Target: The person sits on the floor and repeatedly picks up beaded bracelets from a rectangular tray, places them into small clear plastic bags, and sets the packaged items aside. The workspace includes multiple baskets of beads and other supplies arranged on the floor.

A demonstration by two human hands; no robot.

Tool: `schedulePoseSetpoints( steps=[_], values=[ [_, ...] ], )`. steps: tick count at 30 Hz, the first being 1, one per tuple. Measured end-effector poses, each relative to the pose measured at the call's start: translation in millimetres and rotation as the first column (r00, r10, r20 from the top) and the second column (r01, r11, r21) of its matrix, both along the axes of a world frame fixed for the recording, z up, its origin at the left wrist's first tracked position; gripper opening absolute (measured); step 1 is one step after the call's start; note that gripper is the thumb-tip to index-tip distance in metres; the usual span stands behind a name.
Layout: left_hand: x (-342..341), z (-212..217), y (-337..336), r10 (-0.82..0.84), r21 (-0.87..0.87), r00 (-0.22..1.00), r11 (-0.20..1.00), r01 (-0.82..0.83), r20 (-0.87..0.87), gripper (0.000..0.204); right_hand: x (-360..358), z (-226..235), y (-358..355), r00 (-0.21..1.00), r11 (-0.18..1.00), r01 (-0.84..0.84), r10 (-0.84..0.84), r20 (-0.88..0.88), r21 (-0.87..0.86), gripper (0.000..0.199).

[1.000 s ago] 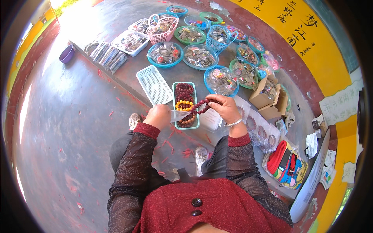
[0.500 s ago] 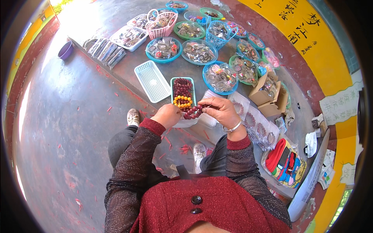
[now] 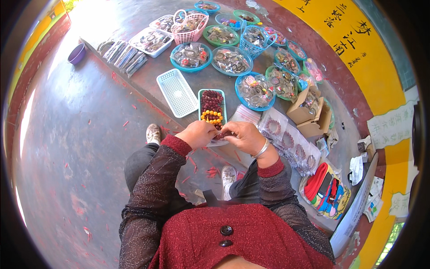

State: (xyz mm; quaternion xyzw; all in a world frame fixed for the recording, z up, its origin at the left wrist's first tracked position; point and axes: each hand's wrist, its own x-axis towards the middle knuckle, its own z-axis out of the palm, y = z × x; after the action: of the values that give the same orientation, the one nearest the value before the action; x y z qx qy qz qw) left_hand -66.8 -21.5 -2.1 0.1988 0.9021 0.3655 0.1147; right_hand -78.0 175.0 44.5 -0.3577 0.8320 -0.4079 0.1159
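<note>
My left hand (image 3: 199, 134) pinches the edge of a clear plastic bag (image 3: 216, 143), which hangs below my fingers. Close against it, my right hand (image 3: 247, 138) is closed on a dark red bead bracelet (image 3: 221, 136) at the bag's mouth. Fingers cover most of the bracelet, so how far it sits inside the bag is hidden. Just beyond both hands is a small pale green basket (image 3: 199, 99). Dark red bead bracelets (image 3: 211, 98) and orange-yellow beads (image 3: 212, 117) lie in it.
Left of that basket lies a white plastic basket (image 3: 178, 93). Bagged bracelets (image 3: 293, 143) are spread at my right, beside a cardboard box (image 3: 301, 107). Several basins of packaged trinkets, such as a blue one (image 3: 238, 88), stand farther off. A step edge (image 3: 152, 102) crosses the floor.
My right hand has moved left and down toward my left hand. The bracelet that dangled from it is now at the bag, mostly covered by fingers.
</note>
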Motion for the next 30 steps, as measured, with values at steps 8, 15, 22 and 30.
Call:
schedulePoseSetpoints(
  steps=[8,15,22,30],
  values=[
    [-1,9,-1,0.026,-0.047,1.0,0.999,-0.025,0.014,0.024,5,-18,-15,0.944,0.995,-0.096,0.095,-0.316,0.011,0.016],
    [0,10,-19,0.066,0.146,0.996,0.988,-0.057,-0.056,0.017,0,-1,-7,0.986,0.979,0.085,-0.111,-0.128,-0.188,0.031],
    [-1,45,-30,0.02,0.343,0.971,0.934,-0.103,0.238,0.021,-22,-14,32,0.83,0.894,0.28,-0.041,0.556,-0.351,0.055],
    [5,64,-39,-0.128,0.702,0.81,0.586,-0.404,0.572,0.024,-13,-39,20,0.615,0.946,-0.011,0.263,0.744,-0.325,0.054]
  ],
)
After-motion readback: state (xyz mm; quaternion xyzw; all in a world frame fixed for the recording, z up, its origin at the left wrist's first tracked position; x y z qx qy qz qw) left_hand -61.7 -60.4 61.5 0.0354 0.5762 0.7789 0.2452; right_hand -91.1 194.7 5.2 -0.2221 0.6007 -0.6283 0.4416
